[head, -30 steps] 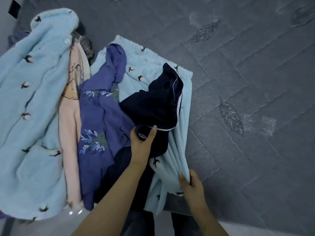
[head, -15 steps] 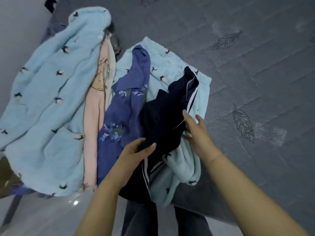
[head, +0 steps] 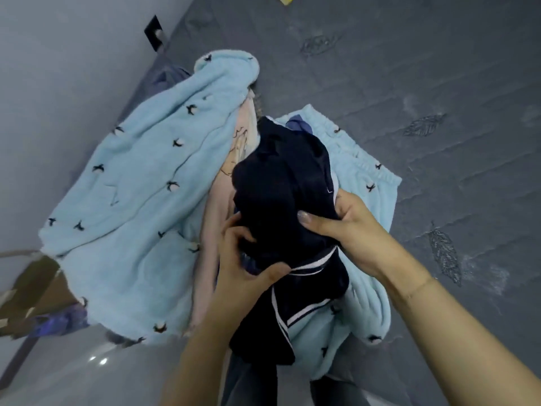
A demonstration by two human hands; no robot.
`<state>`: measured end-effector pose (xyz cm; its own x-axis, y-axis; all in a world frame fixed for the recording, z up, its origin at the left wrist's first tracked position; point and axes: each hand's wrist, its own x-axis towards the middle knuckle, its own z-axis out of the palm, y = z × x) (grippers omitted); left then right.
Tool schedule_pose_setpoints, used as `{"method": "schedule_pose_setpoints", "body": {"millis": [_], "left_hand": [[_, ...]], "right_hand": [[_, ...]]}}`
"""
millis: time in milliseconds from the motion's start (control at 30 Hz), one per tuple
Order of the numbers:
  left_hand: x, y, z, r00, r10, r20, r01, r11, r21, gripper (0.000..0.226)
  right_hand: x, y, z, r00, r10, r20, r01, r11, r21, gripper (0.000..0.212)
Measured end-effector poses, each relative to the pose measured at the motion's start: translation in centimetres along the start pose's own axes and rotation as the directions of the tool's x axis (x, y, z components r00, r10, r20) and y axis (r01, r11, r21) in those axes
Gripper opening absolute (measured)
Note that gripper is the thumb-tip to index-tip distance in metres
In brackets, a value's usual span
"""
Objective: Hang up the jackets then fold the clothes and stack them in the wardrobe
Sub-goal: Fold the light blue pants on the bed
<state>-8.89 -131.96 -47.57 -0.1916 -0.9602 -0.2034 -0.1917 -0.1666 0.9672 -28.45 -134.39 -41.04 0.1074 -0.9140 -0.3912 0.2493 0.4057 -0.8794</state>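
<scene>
A navy garment with white piping [head: 281,189] is bunched up above the pile of clothes on the bed. My left hand [head: 243,262] grips its lower left part, thumb over the white-trimmed edge. My right hand [head: 348,227] grips its right side, thumb pressed across the dark cloth. Under it lie light blue fleece trousers [head: 366,177] with small dark motifs. A matching light blue fleece jacket [head: 140,206] is spread out to the left. A pale pink garment [head: 213,212] shows between them. A bit of purple-blue cloth [head: 297,124] peeks out behind the navy one.
The grey quilted mattress [head: 409,68] with leaf embroidery stretches to the right and far side. A grey wall [head: 58,68] rises at the left. Brown cardboard [head: 32,291] and blue cloth lie at the lower left, over a glossy floor [head: 73,373]. My legs show at the bottom.
My right hand left the light blue trousers and took hold of the navy garment. Both hands have gathered it up off the pile, hiding most of the purple top.
</scene>
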Motion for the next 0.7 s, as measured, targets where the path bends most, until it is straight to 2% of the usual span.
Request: {"method": "schedule_pose_setpoints", "body": {"millis": [67,167,267,333,467,533,600,633,700], "left_hand": [[1.3,1.8,-2.0,1.0,-0.013,0.023,0.016,0.991,-0.134,0.077],[2.6,4.6,-4.2,0.998,0.005,0.064,0.005,0.987,-0.163,0.076],[3.6,7.0,-7.5,0.996,-0.089,0.017,0.091,0.962,-0.258,0.049],[5.2,8.2,-10.7,0.989,-0.116,-0.089,0.089,0.961,-0.261,0.035],[10.5,8.0,-15.4,0.962,-0.189,-0.195,0.185,0.982,-0.038,0.028],[13.2,5.8,-16.3,0.92,-0.201,-0.338,0.232,0.971,0.053,0.038],[15.8,3.1,-16.7,0.861,-0.224,-0.457,0.318,0.938,0.139,0.058],[16.8,1.7,-16.6,0.839,-0.264,-0.476,0.396,0.896,0.202,0.072],[18.3,-0.7,-15.5,0.838,-0.332,-0.432,0.522,0.719,0.459,0.091]], "right_hand": [[0.8,-3.2,3.0,0.994,-0.067,0.083,0.064,0.997,0.042,0.032],[4.0,-6.3,7.2,0.989,-0.125,0.078,0.114,0.985,0.133,0.026],[8.5,-7.4,9.8,0.992,-0.124,-0.001,0.122,0.976,0.182,0.025],[11.2,-7.3,10.7,0.995,-0.086,-0.051,0.094,0.977,0.189,0.031],[15.4,-4.5,11.1,0.995,-0.001,-0.097,0.021,0.979,0.205,0.042],[16.7,-2.2,10.9,0.993,0.071,-0.095,-0.049,0.974,0.222,0.046],[17.3,0.8,10.2,0.976,0.167,-0.137,-0.137,0.969,0.207,0.057],[17.2,2.4,9.5,0.962,0.207,-0.177,-0.177,0.969,0.173,0.061],[16.0,5.5,7.5,0.933,0.248,-0.262,-0.234,0.969,0.084,0.055]]}}
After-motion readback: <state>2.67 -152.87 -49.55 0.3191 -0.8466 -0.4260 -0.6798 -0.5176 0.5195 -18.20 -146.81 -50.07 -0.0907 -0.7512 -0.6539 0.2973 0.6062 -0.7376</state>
